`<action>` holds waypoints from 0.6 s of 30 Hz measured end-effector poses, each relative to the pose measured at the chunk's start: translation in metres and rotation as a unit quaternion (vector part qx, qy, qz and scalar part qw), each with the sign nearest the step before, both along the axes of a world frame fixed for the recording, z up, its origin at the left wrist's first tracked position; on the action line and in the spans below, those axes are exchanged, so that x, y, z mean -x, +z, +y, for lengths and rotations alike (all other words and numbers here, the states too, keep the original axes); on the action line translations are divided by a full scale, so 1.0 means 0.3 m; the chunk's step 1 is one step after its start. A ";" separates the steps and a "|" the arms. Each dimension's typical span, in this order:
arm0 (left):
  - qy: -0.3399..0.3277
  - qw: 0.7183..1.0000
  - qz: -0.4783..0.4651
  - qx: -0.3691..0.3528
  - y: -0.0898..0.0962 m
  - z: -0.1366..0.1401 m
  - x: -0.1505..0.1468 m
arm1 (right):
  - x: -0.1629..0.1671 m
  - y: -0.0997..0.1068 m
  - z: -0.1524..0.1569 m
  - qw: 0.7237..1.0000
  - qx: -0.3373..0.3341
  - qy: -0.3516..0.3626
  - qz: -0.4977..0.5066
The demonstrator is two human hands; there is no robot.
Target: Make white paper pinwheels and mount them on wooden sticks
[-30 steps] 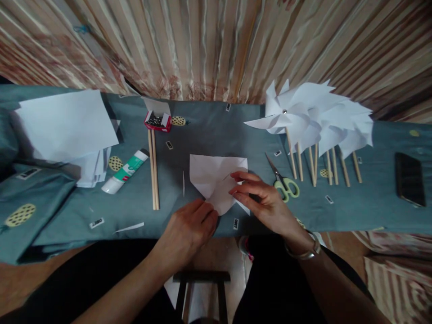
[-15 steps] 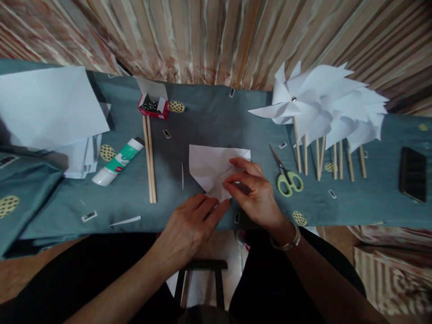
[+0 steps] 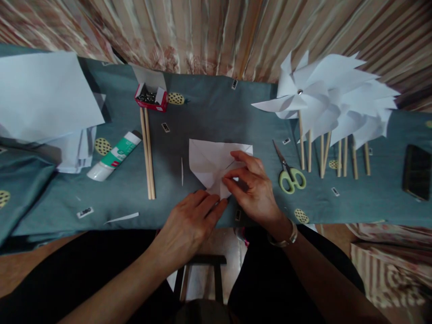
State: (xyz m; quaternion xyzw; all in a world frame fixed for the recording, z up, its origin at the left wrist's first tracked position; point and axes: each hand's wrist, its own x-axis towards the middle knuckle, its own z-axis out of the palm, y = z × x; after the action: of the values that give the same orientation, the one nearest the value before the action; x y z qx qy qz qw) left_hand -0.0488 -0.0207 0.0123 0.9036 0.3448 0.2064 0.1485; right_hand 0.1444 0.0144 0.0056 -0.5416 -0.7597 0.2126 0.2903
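Observation:
A creased sheet of white paper (image 3: 205,157) lies in front of me, its lower corners folded or curled in. My left hand (image 3: 192,216) rests at its near edge, thumb and fingers closed on the paper there. My right hand (image 3: 254,189) pinches a paper corner between thumb and index finger near the middle of the sheet. The exact fold under my fingers is partly hidden. Close by on the right are scissors (image 3: 290,176) with green handles. A thin paper strip (image 3: 182,172) lies left of the sheet.
Two wooden sticks (image 3: 148,157), a glue stick (image 3: 114,156) and a red box of metal fasteners (image 3: 151,97) lie to the left. White paper sheets (image 3: 47,94) are stacked farther left. Several paper pinwheels (image 3: 317,99) lie back right; a phone (image 3: 416,172) is far right.
The view has shifted slightly, so things on the table appear a little displaced. Both hands keep almost the same hold on the paper.

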 end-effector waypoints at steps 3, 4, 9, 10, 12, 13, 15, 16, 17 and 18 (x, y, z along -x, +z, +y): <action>-0.002 1.000 0.005 -0.001 0.001 0.001 -0.002 | 0.002 0.005 0.000 1.000 0.004 0.000 -0.003; -0.003 1.000 0.005 -0.001 0.002 0.002 -0.002 | 0.002 0.005 0.000 1.000 0.004 0.000 -0.004; 0.000 1.000 0.009 0.013 0.005 0.006 -0.004 | 0.003 0.007 0.001 1.000 0.006 0.001 -0.011; 0.000 1.000 0.012 0.014 0.005 0.006 -0.003 | 0.003 0.007 0.001 1.000 0.009 -0.001 -0.013; 0.001 1.000 0.016 0.013 0.005 0.007 -0.002 | 0.002 0.009 0.002 1.000 0.008 -0.004 -0.017; 0.002 1.000 0.016 0.010 0.005 0.007 -0.001 | 0.002 0.010 0.003 1.000 0.006 -0.003 -0.018; 0.004 1.000 0.013 0.003 0.005 0.006 0.000 | 0.002 0.010 0.003 1.000 0.001 -0.002 -0.020; 0.003 1.000 0.013 0.002 0.005 0.006 0.001 | 0.002 0.009 0.004 1.000 -0.001 -0.001 -0.019; 0.002 1.000 0.013 0.002 0.005 0.006 0.001 | 0.002 0.008 0.004 1.000 -0.003 -0.002 -0.018; 0.000 1.000 0.014 0.005 0.005 0.005 0.001 | 0.002 0.006 0.003 1.000 -0.003 -0.002 -0.016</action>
State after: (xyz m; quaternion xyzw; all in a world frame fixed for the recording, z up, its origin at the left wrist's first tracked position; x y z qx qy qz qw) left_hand -0.0492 -0.0191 0.0137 0.9056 0.3481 0.1922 0.1478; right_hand 0.1437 0.0154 0.0075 -0.5458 -0.7638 0.2006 0.2800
